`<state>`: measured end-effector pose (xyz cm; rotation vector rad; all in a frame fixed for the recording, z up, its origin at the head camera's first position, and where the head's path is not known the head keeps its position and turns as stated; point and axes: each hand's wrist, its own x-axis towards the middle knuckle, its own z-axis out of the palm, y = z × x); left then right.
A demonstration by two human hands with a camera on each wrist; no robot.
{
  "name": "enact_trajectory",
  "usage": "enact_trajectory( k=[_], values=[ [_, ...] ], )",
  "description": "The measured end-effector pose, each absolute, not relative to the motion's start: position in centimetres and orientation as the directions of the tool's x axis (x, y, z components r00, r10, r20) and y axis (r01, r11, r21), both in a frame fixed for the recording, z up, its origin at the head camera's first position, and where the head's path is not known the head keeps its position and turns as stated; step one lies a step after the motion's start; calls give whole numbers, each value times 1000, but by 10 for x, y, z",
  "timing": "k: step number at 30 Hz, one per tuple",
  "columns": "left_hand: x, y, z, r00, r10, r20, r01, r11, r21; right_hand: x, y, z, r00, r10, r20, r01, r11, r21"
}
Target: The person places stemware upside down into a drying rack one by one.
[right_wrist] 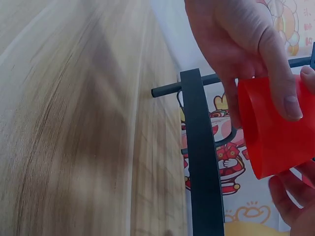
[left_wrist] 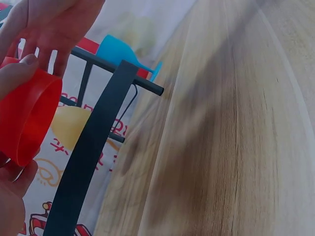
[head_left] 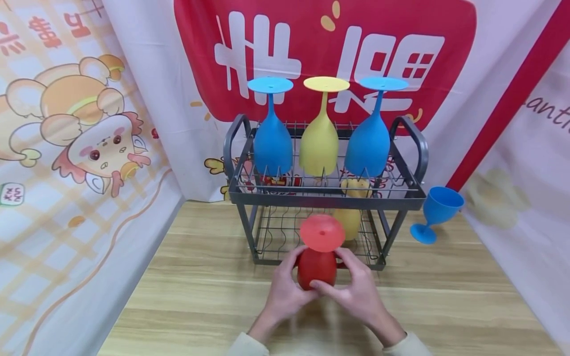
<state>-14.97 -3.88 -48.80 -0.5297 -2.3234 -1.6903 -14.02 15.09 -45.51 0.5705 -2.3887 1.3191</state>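
A red plastic goblet [head_left: 317, 271] is held upside down, its round foot on top, in front of the lower tier of a dark metal rack [head_left: 327, 200]. My left hand [head_left: 285, 289] grips its bowl from the left. From the right, my right hand [head_left: 359, 291] grips the same bowl, its thumb across the near side. Both wrist views show the goblet's open rim facing the wooden table and raised off it. On the lower tier, behind the red goblet, stands a yellow goblet [head_left: 349, 225], partly hidden by the rack's front bar.
Upside down on the upper tier stand a blue goblet [head_left: 272, 143], a yellow goblet [head_left: 319, 146] and another blue goblet [head_left: 368, 143]. An upright blue goblet [head_left: 438, 210] is on the table right of the rack. Printed cloth [head_left: 196, 148] hangs behind and at both sides.
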Motion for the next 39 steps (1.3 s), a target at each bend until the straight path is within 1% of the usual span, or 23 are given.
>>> enact_trajectory(
  k=[3,7,9,11,13,14,16,18,19,21,22,24,26,28,30,34,39],
  values=[
    [-148,-39,-487,-907,184,379,418,293,860,-141,151,-455,-862,-166,479,-495,476,-727],
    [-149,-44,-487,-915,205,346,394,275,877,-143,152,-456,-861,-135,490,-492,464,-737],
    [-150,-51,-488,-916,198,348,393,274,878,-144,153,-456,-862,-118,493,-489,452,-746],
    [-152,-60,-490,-925,157,345,376,275,885,-145,156,-457,-866,-99,489,-479,442,-758],
    [-155,-70,-493,-938,59,342,344,284,895,-146,159,-458,-875,-83,477,-463,431,-775],
    [-157,-75,-495,-941,-13,337,320,283,904,-146,160,-458,-880,-75,469,-454,428,-782],
    [-162,-85,-499,-939,-187,288,234,265,935,-146,162,-458,-887,-65,458,-440,427,-790],
    [-168,-94,-504,-907,-351,232,159,225,961,-146,163,-458,-890,-60,452,-431,432,-792],
    [-172,-98,-507,-889,-412,200,124,203,971,-146,163,-459,-891,-59,451,-430,434,-792],
    [-179,-107,-512,-867,-483,121,44,168,985,-146,163,-459,-889,-61,454,-432,440,-787],
    [-182,-111,-515,-868,-489,93,20,152,988,-146,163,-459,-888,-63,456,-435,442,-785],
    [-190,-117,-520,-890,-453,43,-22,138,990,-146,162,-458,-887,-65,457,-436,445,-782],
    [-197,-123,-524,-924,-381,-16,-65,118,991,-148,159,-457,-892,-66,447,-427,443,-788],
    [-202,-126,-526,-953,-299,-48,-79,95,992,-150,156,-455,-905,-62,421,-403,442,-801],
    [-205,-127,-527,-967,-244,-75,-96,75,993,-153,153,-455,-924,-54,379,-362,443,-820],
    [-206,-126,-528,-975,-212,-69,-82,53,995,-166,146,-457,-957,-27,288,-269,449,-852],
    [-202,-125,-529,-975,-215,-54,-66,47,997,-187,134,-467,-976,27,217,-185,427,-885]
  ],
)
